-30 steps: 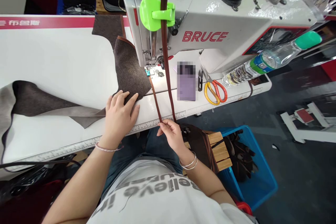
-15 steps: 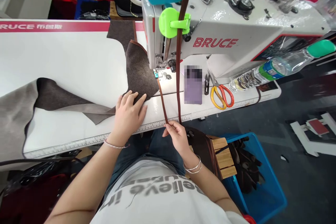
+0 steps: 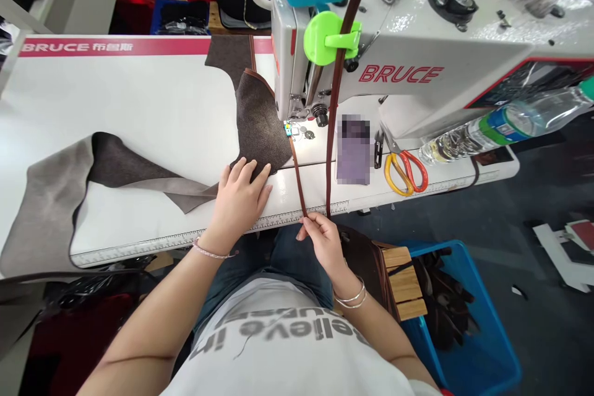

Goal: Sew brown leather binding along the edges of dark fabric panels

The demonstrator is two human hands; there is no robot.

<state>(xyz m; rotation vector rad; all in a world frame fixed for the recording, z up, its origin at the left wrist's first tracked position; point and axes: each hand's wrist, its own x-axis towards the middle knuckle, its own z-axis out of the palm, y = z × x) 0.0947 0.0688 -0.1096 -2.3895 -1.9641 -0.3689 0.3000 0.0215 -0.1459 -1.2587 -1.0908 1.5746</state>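
Note:
My left hand lies flat, fingers spread, on the near corner of a dark brown felt-like fabric piece that runs under the presser foot of a white BRUCE sewing machine. My right hand pinches a narrow brown strap at the table's front edge. The strap leads up to the needle area, and a second length of it hangs down from a green guide on the machine head.
A grey part of the fabric drapes over the white table at the left. Scissors, small snips and a blurred purple card lie right of the needle. A water bottle lies on the machine bed. A blue crate stands on the floor at the right.
The view has shifted, so everything sits further right in the picture. Both hands keep the same hold on the fabric and the strap.

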